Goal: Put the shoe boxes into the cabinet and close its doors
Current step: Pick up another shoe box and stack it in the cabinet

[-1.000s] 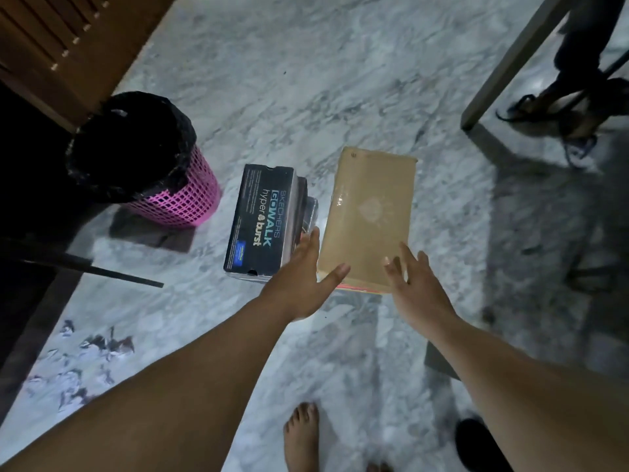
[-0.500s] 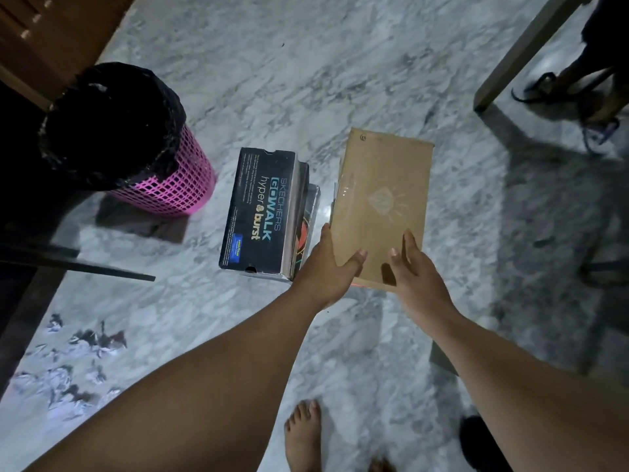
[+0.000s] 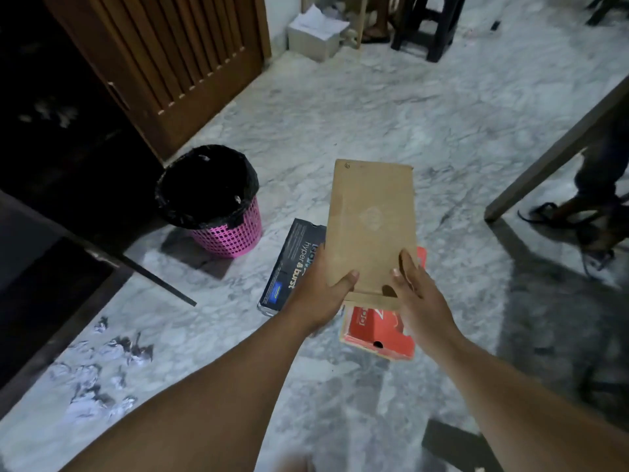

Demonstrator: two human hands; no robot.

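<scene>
I have the brown box (image 3: 371,226) up off the floor, above the red box (image 3: 377,330) and just right of the black box (image 3: 292,267), both of which lie on the marble floor (image 3: 374,107). My left hand (image 3: 320,294) grips the near left corner, thumb curled over the top face and fingers hidden underneath; my right hand (image 3: 418,294) takes the near right corner the same way, thumb pressed on the lid. Both hands are closed on the brown box, neither is free. I judge it a stiff cardboard carton, light for its bulk whether or not shoes are inside, with a dry matte face that should not slip. The lid looks like a fold-over flap at my end, so holding across that end keeps it shut; squeezing the thin walls hard could dent them. Both forearms reach forward and slightly inward, wrists fairly straight, the box's long side pointing away from me. The cabinet (image 3: 68,137) stands open and dark to the left of the brown box, beyond the pink bin (image 3: 224,229), its slatted door (image 3: 177,63) swung out.
</scene>
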